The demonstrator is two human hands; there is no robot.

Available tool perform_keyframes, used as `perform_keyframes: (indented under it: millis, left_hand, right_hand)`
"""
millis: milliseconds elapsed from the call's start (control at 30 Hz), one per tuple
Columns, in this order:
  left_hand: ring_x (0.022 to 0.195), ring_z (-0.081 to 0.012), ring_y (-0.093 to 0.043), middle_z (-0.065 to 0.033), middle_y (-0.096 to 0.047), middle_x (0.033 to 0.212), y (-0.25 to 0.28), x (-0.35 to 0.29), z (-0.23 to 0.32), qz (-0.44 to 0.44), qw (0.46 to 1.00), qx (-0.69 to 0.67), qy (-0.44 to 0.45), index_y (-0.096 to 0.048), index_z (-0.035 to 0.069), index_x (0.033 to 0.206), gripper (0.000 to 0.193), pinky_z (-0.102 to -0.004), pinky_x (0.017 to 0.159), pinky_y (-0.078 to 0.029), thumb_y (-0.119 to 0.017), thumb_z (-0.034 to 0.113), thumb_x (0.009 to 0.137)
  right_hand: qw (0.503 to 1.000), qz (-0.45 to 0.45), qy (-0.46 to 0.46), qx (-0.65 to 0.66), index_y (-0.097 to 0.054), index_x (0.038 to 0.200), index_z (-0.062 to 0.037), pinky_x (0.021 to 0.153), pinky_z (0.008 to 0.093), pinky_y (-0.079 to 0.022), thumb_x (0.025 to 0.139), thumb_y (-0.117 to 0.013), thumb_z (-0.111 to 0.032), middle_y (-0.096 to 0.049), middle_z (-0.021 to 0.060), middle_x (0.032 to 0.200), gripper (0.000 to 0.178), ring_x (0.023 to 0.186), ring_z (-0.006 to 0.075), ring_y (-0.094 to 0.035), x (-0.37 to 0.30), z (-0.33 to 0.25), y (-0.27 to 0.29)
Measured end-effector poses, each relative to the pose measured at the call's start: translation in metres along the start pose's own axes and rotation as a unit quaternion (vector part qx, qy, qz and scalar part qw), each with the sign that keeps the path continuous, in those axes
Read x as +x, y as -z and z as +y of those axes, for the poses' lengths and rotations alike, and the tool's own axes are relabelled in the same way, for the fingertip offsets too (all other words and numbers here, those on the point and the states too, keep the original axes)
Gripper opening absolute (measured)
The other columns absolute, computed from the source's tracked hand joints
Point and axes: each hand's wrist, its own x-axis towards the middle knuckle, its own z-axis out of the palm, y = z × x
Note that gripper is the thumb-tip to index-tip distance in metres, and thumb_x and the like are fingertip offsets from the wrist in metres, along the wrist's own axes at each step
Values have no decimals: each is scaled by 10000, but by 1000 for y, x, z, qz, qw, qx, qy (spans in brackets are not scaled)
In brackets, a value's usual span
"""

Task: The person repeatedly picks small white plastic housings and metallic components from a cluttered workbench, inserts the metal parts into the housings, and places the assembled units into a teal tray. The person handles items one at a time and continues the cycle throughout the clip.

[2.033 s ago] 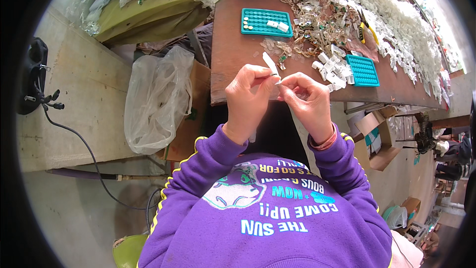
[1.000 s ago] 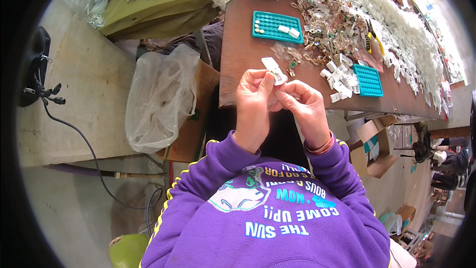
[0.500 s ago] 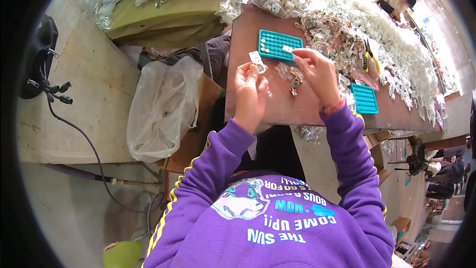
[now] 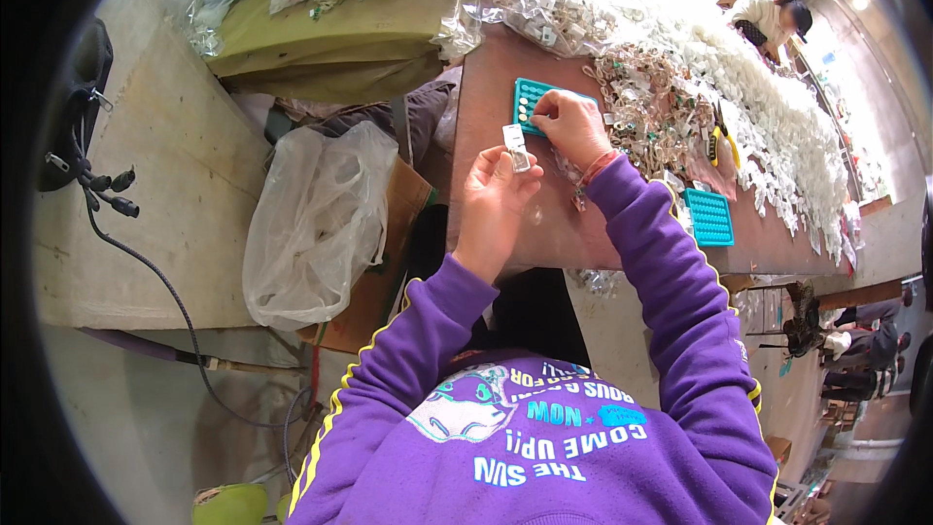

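Note:
My left hand (image 4: 494, 199) pinches a small white plastic piece with a clear lower part (image 4: 516, 144) between thumb and fingers, held up above the table's near side. Over the teal tray of round pockets (image 4: 533, 89) is my right hand (image 4: 575, 128). Its thumb and fingertips are closed together, and I cannot make out what is between them. Several pale round discs (image 4: 523, 112) sit in the tray's left pockets, right beside those fingertips. The hand covers much of the tray.
Tangled wired parts (image 4: 641, 87) and a large heap of white pieces (image 4: 719, 68) fill the table's right side. Yellow-handled pliers (image 4: 721, 144) lie there, above a second teal tray (image 4: 708, 218). A clear plastic bag (image 4: 316, 224) hangs at left. Another person (image 4: 771, 19) sits at far right.
My right hand has moved left and down onto the tray, beside the discs; the white piece it held is no longer visible. My left hand still holds its white piece.

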Motion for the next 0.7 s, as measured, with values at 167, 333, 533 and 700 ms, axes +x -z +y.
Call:
perform_keyframes:
  millis: [167,333,533,700]
  left_hand:
    - [966,-208,-625,-112,-628,1056,5,1,-4,-29,999,-31,-21,-492,65,1149,193,-360,842,-521,-512,185,999]
    - [941,-195,-625,-102,-632,1045,3,-1,0,-13,1000,14,-6,-497,73,1138,180,-335,793,-524,-513,187,1000]
    - [929,-188,-632,-98,-636,1044,2,-1,0,-11,1000,17,-9,-508,82,1135,180,-337,773,-533,-516,201,1000]
    - [882,-183,-642,-90,-647,1005,1,0,-2,-24,1000,-6,-15,-529,84,1118,164,-339,790,-538,-533,189,993]
  right_hand:
    - [1000,-14,25,0,-707,872,-40,722,327,-541,742,-695,-96,-698,128,820,142,771,240,-688,30,8,2]
    - [995,-74,49,-33,-722,872,-48,705,338,-545,733,-702,-110,-700,128,805,153,748,257,-690,45,13,-7]
    - [998,-58,3,-19,-725,805,-89,723,385,-529,700,-736,-154,-686,115,761,124,751,300,-672,40,-1,6]
    - [946,-63,-19,319,-689,825,1,628,225,-498,774,-709,-32,-652,27,714,64,668,54,-595,-10,-33,55]
